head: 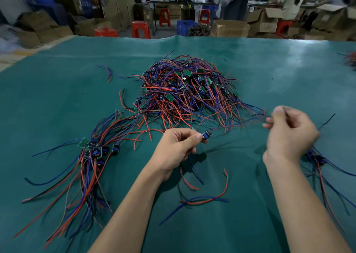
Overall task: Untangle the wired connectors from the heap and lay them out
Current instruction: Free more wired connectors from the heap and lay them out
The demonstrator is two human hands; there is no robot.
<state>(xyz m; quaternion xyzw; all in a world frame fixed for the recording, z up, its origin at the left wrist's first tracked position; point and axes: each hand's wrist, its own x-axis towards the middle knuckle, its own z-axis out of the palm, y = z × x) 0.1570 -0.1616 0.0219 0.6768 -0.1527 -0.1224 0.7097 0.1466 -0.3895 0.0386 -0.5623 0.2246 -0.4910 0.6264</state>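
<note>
A tangled heap of red, blue and black wired connectors (189, 90) with small green boards lies in the middle of the green table cover (250, 63). My left hand (177, 148) pinches a small blue and black connector (207, 134) just in front of the heap. Its wires (237, 126) run right to my right hand (289, 135), which pinches them between thumb and fingers; that hand is blurred. A laid-out bundle of connectors (96, 148) lies at the left, wires trailing toward me. A smaller laid-out group (316, 158) sits at the right, partly hidden behind my right hand.
Loose red and blue wires (204, 200) lie between my forearms. A stray pair of wires (108, 72) lies left of the heap. Beyond the table's far edge stand red stools (141, 29), a blue crate (185, 27), cardboard boxes and people at benches.
</note>
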